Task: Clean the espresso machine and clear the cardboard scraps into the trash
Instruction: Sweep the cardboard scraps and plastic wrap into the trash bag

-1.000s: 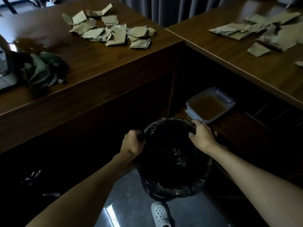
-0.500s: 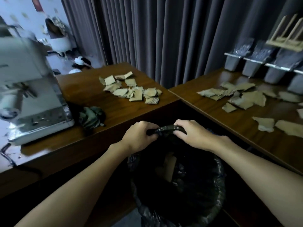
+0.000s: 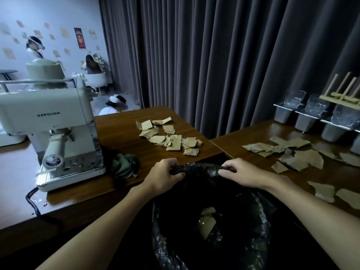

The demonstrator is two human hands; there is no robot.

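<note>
1. Two groups of cardboard scraps are lying ahead of the hands. The left pile is sitting on the left worktop, and the right scatter is spreading over the right worktop.
2. Long axes: the left pile is running diagonally from far-left to near-right, and its near end is lying just beyond the worktop edge, in front of the left hand. The right scatter is trailing off to the right, well past the right hand.
3. A few scraps are already resting inside the trash bin. The bin is wearing a black liner and is sitting in the corner gap between the two worktops, its far rim roughly level with their edges.
4. Both hands are clamping the bunched far rim of the liner with fingers curled round it. They are set apart, with a stretch of rim showing between them.
5. Judged reach: the left hand is lying nearer the left pile and the right hand nearer the right scatter. Either one would be letting go of the rim and reaching forward over the worktop edge, while the other would be steadying the bin below that edge.
6. Outward: a crumpled cloth is lying just beside the base of the espresso machine. The machine is standing on the left worktop, well apart from the bin.
</note>
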